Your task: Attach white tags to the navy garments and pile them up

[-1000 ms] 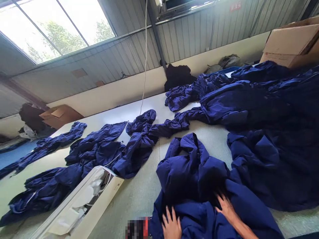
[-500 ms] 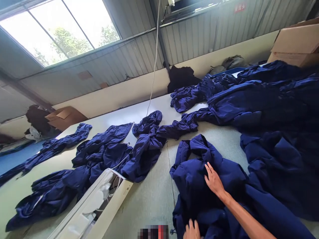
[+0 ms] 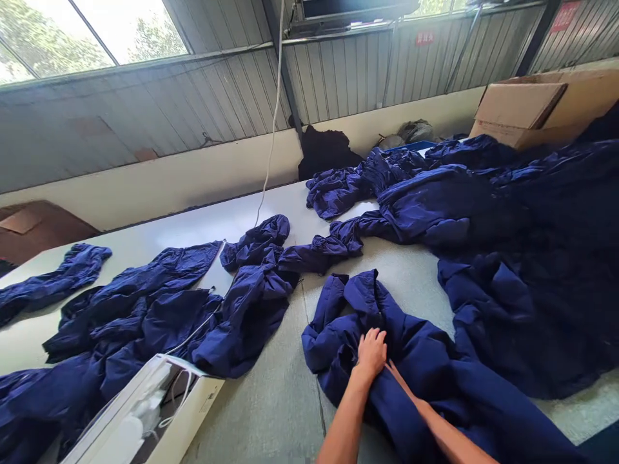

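Note:
A crumpled navy padded garment point(image 3: 338, 316) lies on the pale work table point(image 3: 275, 399) right in front of me. My left hand point(image 3: 372, 353) presses into its middle, with the fingers closed over a fold of the cloth. My right hand point(image 3: 394, 372) comes in from the lower right beside the left. Only its wrist and a sliver of the hand show, and the rest is hidden behind the left hand and the folds. The garment's lower part trails off toward the bottom right.
A large heap of navy garments point(image 3: 512, 258) fills the right side. Several more navy pieces point(image 3: 135, 309) lie across the table to the left. A white box point(image 3: 193, 412) sits at the near left edge, cardboard boxes point(image 3: 522, 109) stand at the back right, and a white cord point(image 3: 273, 109) hangs down.
My hands were apart on the garment and have come together at its middle. My left hand has moved up from the lower edge. The view has swung slightly.

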Demonstrator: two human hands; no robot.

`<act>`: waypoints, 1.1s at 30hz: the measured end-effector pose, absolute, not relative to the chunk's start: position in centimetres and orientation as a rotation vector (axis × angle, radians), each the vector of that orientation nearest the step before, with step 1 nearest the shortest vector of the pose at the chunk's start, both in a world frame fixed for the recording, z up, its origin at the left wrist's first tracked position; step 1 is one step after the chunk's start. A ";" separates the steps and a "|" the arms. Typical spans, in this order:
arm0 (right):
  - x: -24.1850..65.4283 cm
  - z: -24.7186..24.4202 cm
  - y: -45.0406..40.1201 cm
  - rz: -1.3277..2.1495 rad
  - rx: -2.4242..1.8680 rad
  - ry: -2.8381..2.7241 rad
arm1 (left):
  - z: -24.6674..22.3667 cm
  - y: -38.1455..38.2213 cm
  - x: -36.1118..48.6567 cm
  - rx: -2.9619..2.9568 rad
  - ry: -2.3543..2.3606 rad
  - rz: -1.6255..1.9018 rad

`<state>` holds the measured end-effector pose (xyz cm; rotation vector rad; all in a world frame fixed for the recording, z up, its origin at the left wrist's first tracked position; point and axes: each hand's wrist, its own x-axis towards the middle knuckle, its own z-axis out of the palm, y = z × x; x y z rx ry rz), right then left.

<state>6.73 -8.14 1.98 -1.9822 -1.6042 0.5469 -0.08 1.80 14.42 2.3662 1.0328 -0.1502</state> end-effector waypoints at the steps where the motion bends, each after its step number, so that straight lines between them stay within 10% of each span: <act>1: 7.6 2.4 -8.0 0.548 -1.979 -1.606 | 13.0 2.0 -0.5 2.326 1.070 -0.173; 12: 12.5 6.8 -3.4 0.424 -2.051 -1.313 | 5.1 -4.1 -7.2 2.244 1.450 -0.100; 33: 6.4 9.8 -12.4 0.760 -1.660 -1.284 | 10.7 -6.3 -7.3 1.747 1.300 0.396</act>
